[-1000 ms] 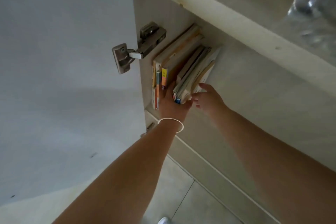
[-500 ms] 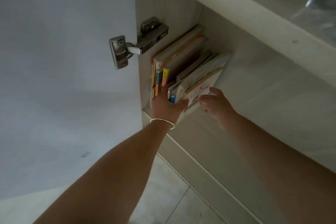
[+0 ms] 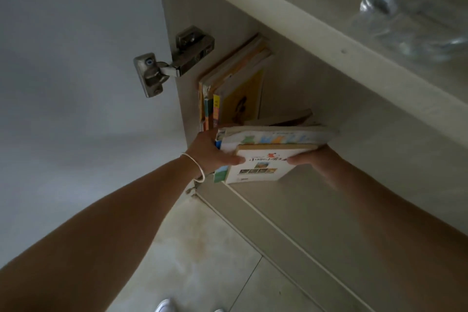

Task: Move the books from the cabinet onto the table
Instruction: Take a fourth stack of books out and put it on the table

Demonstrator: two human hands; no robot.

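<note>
dim cabinet interior under a pale desk edge [image 3: 291, 20] fills the frame. at left, the open cabinet door [image 3: 76, 58] hangs on a steel hinge [image 3: 174, 61]. just right of it, upright books [image 3: 235, 83] lean on the side wall, not yet taken. at centre the left hand [image 3: 212, 152], in a white bangle [image 3: 196, 167], clamps the spine side of a tipped book stack [image 3: 266, 154]. the right hand [image 3: 311, 157] pinches its far edge, likely so nothing fans out. upper right, a clear plastic bottle [image 3: 410, 2] sits.
</note>
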